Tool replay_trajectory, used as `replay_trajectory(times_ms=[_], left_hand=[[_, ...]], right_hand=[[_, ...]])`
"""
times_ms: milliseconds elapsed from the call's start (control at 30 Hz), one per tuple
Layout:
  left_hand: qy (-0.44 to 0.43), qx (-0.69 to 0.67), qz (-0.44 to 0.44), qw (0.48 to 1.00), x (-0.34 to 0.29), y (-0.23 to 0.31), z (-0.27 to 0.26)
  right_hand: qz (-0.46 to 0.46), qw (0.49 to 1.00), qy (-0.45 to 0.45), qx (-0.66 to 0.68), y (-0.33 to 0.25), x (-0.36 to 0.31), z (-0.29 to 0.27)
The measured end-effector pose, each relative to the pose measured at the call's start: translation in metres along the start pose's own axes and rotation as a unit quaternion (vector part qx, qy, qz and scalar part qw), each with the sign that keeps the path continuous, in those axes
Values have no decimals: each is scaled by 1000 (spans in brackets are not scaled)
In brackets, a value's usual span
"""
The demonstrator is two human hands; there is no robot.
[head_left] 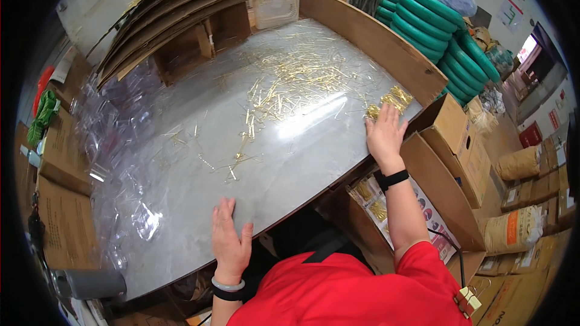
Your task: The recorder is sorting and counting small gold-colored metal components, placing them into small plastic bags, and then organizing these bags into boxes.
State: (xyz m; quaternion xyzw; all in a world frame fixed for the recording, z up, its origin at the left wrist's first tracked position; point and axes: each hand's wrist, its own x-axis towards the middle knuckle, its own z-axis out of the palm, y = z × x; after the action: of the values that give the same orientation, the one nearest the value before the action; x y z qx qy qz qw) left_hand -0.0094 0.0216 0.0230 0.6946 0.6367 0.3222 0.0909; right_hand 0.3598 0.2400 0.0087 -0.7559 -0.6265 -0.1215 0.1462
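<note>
Right hand (383, 134) flat, fingers spread and not clamped on anything, fingertips pressing on a small heap of gold-coloured metal pieces (389, 101) at the far right edge of the grey tabletop (199, 205), just beside the open cardboard box (459, 145) below that edge. Left hand (229, 241) likewise open, palm down on bare tabletop at the near edge, holding nothing, well apart from the heap. More gold pieces (290, 78) scattered loose across the far middle of the table, thinning toward the near side. Clear plastic bags (121, 139) piled along the left; stacked cardboard sheets (181, 6) at the far left corner; green coiled hoses (435, 24) beyond the wooden rail (374, 42) on the right. Exact shape of the gold pieces too small to tell, possibly pins or clips. Step in hand, by judgement: gathering the heap under the right palm at the table edge. Next move likely calling for a steady sweep, fingers kept close together so that no pieces slip between them or miss the box.
</note>
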Motion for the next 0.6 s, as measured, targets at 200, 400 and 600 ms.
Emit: replay_trajectory(times_ms=[200, 400, 600], left_hand=[[22, 35, 1, 999, -1, -1, 2], [36, 19, 32, 999, -1, -4, 5], [70, 42, 36, 996, -2, 1, 7]], right_hand=[[-96, 990, 62, 83, -19, -12, -29], [-339, 894, -184, 226, -127, 3, -84], [-377, 856, -316, 159, -227, 58, -25]])
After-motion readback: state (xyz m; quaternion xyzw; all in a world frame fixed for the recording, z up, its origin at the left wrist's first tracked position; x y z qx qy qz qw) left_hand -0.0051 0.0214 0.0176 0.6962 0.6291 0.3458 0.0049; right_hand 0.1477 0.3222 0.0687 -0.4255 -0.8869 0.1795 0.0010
